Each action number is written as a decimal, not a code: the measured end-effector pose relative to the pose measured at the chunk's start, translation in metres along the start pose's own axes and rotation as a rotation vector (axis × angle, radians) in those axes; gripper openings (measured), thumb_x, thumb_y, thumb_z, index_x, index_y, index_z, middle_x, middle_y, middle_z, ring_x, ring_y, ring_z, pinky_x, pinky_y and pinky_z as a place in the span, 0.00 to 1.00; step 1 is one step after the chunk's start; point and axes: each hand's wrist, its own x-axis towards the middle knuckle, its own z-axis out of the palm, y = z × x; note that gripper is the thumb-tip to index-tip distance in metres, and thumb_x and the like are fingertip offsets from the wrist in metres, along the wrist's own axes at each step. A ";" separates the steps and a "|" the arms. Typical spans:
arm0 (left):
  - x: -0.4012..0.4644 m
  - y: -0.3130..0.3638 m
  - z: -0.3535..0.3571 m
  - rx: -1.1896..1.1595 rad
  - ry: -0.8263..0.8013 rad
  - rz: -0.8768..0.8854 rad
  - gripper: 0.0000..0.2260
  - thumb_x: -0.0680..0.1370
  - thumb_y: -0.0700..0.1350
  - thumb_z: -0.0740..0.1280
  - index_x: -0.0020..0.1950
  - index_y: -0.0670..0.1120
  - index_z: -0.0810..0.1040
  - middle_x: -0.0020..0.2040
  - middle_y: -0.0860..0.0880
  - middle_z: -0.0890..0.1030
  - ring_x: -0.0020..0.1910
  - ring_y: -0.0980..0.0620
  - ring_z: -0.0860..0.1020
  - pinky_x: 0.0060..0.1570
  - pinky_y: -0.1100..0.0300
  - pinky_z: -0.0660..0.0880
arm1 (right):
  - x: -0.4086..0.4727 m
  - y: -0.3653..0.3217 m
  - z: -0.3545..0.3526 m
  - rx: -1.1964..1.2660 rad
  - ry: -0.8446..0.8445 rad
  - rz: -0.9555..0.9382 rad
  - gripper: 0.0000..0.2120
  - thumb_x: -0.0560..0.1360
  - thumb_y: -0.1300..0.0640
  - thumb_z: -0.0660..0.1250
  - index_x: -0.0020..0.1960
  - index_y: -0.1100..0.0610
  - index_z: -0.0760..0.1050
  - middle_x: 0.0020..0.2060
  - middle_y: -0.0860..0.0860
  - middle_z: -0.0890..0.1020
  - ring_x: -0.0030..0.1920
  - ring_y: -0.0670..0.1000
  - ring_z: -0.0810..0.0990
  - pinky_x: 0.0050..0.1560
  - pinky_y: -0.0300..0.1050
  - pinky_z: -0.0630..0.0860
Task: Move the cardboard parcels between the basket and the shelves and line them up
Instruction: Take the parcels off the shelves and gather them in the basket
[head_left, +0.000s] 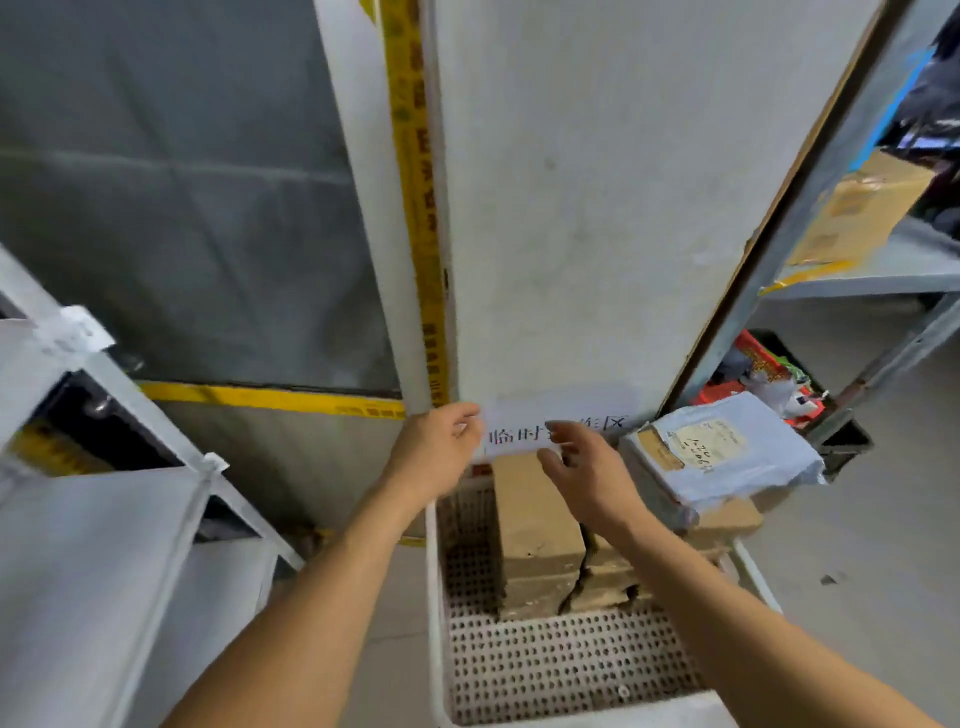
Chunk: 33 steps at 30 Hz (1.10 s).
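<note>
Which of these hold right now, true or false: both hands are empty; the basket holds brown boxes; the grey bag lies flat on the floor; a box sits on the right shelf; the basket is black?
1. Both hands are empty. True: the left hand and right hand hover open above the brown boxes.
2. The basket holds brown boxes. True.
3. The grey bag lies flat on the floor. False: it rests on boxes at the basket's right side.
4. A box sits on the right shelf. True.
5. The basket is black. False: it is white and perforated.
</note>
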 end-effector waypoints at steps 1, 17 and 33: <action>-0.014 -0.009 -0.016 0.004 0.052 -0.020 0.14 0.84 0.49 0.67 0.68 0.49 0.82 0.62 0.49 0.85 0.61 0.53 0.83 0.55 0.67 0.73 | 0.002 -0.017 0.007 -0.032 -0.038 -0.060 0.21 0.82 0.49 0.69 0.74 0.51 0.75 0.65 0.50 0.81 0.64 0.50 0.80 0.65 0.48 0.77; -0.288 -0.066 -0.179 0.145 0.900 -0.597 0.11 0.83 0.48 0.69 0.62 0.47 0.84 0.57 0.46 0.87 0.57 0.45 0.84 0.58 0.54 0.78 | -0.058 -0.261 0.157 -0.068 -0.675 -0.843 0.20 0.83 0.49 0.68 0.73 0.49 0.76 0.64 0.46 0.81 0.64 0.48 0.79 0.58 0.39 0.71; -0.640 -0.032 -0.187 0.277 1.527 -1.048 0.16 0.83 0.52 0.69 0.70 0.51 0.80 0.64 0.49 0.84 0.62 0.50 0.82 0.58 0.59 0.75 | -0.401 -0.401 0.266 0.124 -1.207 -1.386 0.18 0.80 0.52 0.72 0.69 0.54 0.79 0.60 0.49 0.83 0.59 0.48 0.81 0.64 0.42 0.75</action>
